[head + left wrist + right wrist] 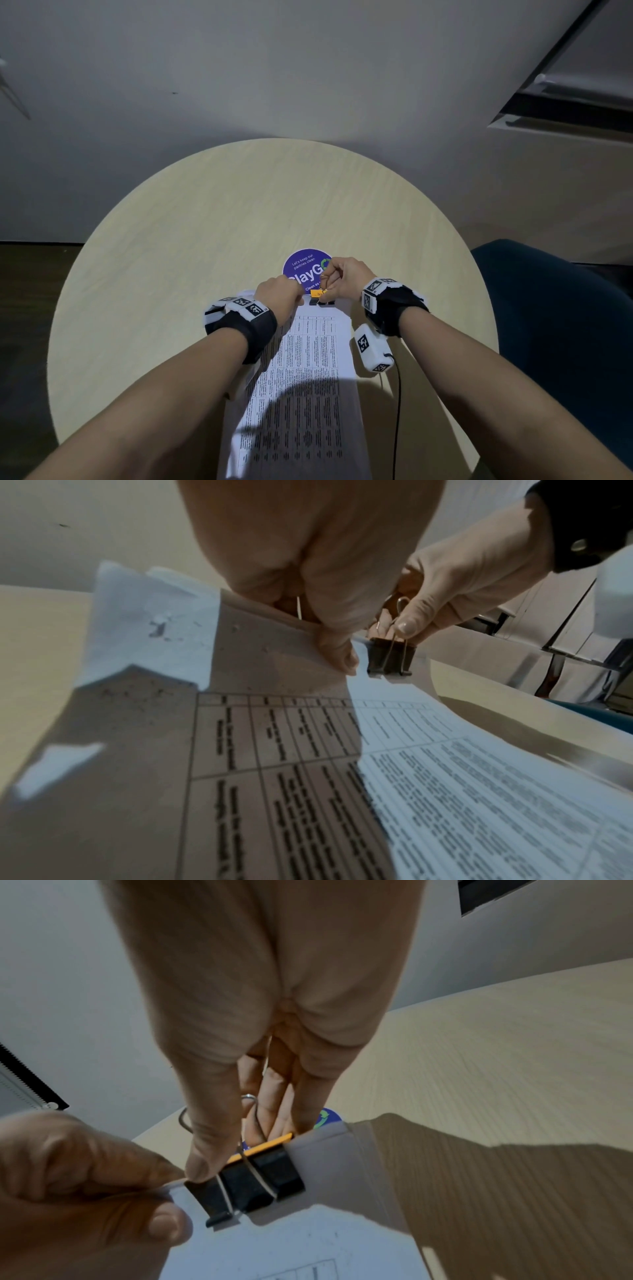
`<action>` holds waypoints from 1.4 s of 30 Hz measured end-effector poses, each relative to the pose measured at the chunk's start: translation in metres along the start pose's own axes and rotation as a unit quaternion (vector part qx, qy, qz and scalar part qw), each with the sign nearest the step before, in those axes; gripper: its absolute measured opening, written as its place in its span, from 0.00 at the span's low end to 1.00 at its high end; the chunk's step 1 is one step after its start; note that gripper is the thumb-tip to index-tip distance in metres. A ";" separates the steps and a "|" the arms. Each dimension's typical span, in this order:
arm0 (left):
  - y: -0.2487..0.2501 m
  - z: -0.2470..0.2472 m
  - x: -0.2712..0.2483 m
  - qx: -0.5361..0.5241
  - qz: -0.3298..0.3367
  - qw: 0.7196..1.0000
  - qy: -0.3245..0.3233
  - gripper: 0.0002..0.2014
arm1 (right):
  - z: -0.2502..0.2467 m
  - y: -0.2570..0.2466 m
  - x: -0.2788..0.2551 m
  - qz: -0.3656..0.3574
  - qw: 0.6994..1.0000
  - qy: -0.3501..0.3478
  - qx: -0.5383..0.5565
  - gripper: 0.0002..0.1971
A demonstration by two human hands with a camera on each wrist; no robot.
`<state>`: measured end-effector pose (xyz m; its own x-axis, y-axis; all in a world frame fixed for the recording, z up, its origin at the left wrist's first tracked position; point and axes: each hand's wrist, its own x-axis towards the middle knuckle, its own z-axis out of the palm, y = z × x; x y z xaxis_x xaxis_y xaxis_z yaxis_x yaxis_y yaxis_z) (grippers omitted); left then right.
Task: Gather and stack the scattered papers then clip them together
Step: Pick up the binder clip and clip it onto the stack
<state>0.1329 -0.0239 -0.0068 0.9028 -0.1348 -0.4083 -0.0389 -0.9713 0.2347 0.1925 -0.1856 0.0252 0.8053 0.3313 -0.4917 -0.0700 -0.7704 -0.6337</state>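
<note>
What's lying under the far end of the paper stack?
A round purple sticker on the table pokes out beyond the paper stack; its near part is covered by papers and hands.

There were two hands, the left hand and the right hand, and one stack of papers whose sheets could not be counted. One binder clip sat on the stack's far edge. One round table carried one round sticker, two wrist bands showed, and one chair stood to the right.
</note>
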 end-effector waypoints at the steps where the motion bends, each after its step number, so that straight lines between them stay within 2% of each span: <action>1: 0.000 -0.001 0.000 0.003 0.001 1.000 -0.001 0.10 | 0.000 0.001 0.000 0.000 1.000 0.000 0.004 0.19; 5: 0.000 -0.002 -0.001 0.001 0.002 1.000 -0.001 0.10 | 0.000 0.003 0.002 0.005 1.000 -0.009 0.017 0.19; 8: -0.001 -0.004 -0.001 -0.004 0.007 1.000 0.010 0.10 | 0.002 0.003 0.004 0.004 0.999 -0.031 0.026 0.24; 14: -0.006 -0.011 -0.001 -0.008 0.016 1.000 0.018 0.09 | 0.004 0.002 0.006 -0.011 0.997 0.002 0.073 0.17; 18: -0.005 -0.011 -0.002 -0.021 0.025 0.999 0.029 0.10 | 0.004 0.004 0.006 -0.035 0.998 0.027 0.054 0.17; 22: -0.004 -0.010 0.000 -0.037 0.022 0.999 0.032 0.10 | 0.007 0.010 0.007 -0.040 0.993 0.070 0.086 0.14; 26: -0.008 -0.007 0.004 -0.058 0.025 0.998 0.021 0.10 | 0.013 0.015 0.005 -0.032 0.989 0.051 0.132 0.11; 27: -0.010 -0.006 0.005 -0.068 0.025 0.997 0.021 0.10 | 0.016 0.017 0.003 -0.030 0.988 0.043 0.145 0.12; 29: -0.014 -0.006 0.006 -0.093 0.019 0.995 0.031 0.10 | 0.021 0.020 0.001 -0.018 0.988 0.036 0.147 0.23; 31: -0.022 -0.007 0.003 -0.105 0.004 0.993 0.060 0.13 | 0.022 0.024 -0.005 0.001 0.992 0.048 0.119 0.33; 32: -0.028 -0.007 0.000 -0.101 -0.003 0.991 0.082 0.15 | 0.022 0.027 -0.008 0.010 0.992 0.062 0.107 0.35; 34: -0.044 -0.001 -0.013 -0.094 -0.018 0.987 0.130 0.20 | 0.019 0.036 -0.017 0.045 0.990 0.103 0.080 0.30; 36: -0.066 0.008 -0.031 -0.147 -0.065 0.974 0.160 0.24 | 0.016 0.049 -0.025 0.116 0.983 0.141 0.034 0.16; 37: -0.077 0.012 -0.043 -0.186 -0.095 0.964 0.165 0.24 | 0.016 0.054 -0.031 0.148 0.980 0.134 0.003 0.12; 39: -0.096 0.021 -0.064 -0.244 -0.139 0.949 0.147 0.20 | 0.023 0.064 -0.044 0.188 0.980 0.050 -0.025 0.19; 41: -0.104 0.029 -0.082 -0.269 -0.148 0.947 0.093 0.19 | 0.035 0.065 -0.058 0.210 0.977 -0.027 0.001 0.25; 42: -0.104 0.033 -0.091 -0.286 -0.141 0.946 0.062 0.19 | 0.041 0.067 -0.062 0.211 0.977 -0.035 0.008 0.26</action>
<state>0.0408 0.0827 -0.0237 0.8876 0.1720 -0.4272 0.4167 -0.6950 0.5860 0.1136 -0.2355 -0.0111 0.6603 0.0237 -0.7506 -0.3967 -0.8376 -0.3755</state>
